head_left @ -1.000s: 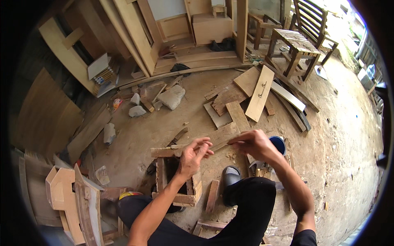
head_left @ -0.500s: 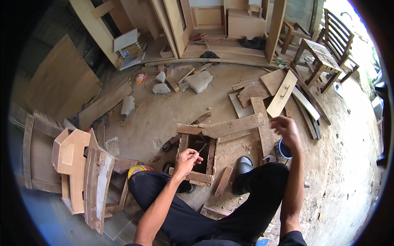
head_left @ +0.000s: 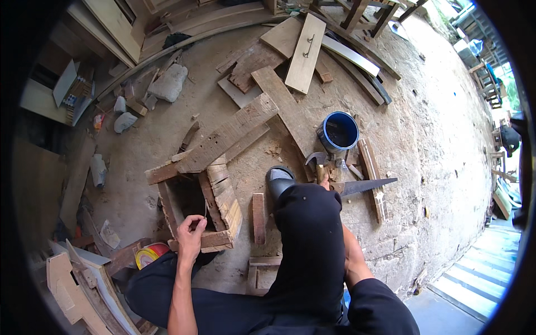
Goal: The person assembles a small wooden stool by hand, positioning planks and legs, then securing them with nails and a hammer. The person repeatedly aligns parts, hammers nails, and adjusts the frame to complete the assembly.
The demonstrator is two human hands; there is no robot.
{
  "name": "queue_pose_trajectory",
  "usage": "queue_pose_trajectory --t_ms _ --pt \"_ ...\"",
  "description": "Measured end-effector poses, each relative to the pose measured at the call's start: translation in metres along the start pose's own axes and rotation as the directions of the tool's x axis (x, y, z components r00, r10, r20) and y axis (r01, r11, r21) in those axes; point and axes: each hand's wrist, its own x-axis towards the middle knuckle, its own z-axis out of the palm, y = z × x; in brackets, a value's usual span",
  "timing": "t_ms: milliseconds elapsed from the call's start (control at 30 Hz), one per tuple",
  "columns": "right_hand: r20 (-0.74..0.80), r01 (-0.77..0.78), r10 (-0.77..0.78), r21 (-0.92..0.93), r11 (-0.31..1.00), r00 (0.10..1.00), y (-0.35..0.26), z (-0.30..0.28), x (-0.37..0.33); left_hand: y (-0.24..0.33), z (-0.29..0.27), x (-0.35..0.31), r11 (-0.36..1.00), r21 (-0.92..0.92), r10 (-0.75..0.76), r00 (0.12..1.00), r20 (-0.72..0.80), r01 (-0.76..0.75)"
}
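My left hand [head_left: 190,239] is closed in a pinch on a thin nail [head_left: 205,210], at the near edge of a rough box-shaped wooden frame [head_left: 216,240]. My right hand [head_left: 325,182] is mostly hidden behind my knee. Its visible fingers are closed at the wooden handle of a claw hammer [head_left: 319,158], which lies beside a blue bucket [head_left: 338,132]. Right beside those fingers, a handsaw [head_left: 365,186] points to the right on the ground. A thick plank [head_left: 229,132] rests across the far edge of the frame.
A short wood block [head_left: 258,218] lies between the frame and my shoe [head_left: 280,177]. Right of the saw is a narrow wood strip [head_left: 372,178]. Farther off lie a panel with a handle [head_left: 306,56], loose boards and stones [head_left: 168,84]. A yellow-red round container [head_left: 149,255] stands at left.
My view has turned to the right. My right hand has come down from the air beside the bucket to the hammer. My left hand still pinches the nail at the frame.
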Motion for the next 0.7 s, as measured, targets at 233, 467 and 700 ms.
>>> queue_pose_trajectory --t_ms 233,467,700 --pt "-0.107 0.148 -0.127 0.225 0.963 0.986 -0.006 -0.068 0.014 0.021 0.002 -0.011 0.879 0.307 0.364 0.929 0.061 -0.365" --pt "-0.181 0.364 -0.317 0.382 0.849 0.931 -0.104 -0.233 0.009 -0.008 -0.016 -0.041 0.836 0.347 0.464 0.885 -0.036 -0.424" --pt "-0.423 0.781 -0.672 0.471 0.41 0.608 -0.307 -0.363 -0.145 -0.035 -0.017 -0.051 0.853 0.338 0.441 0.895 -0.063 -0.397"
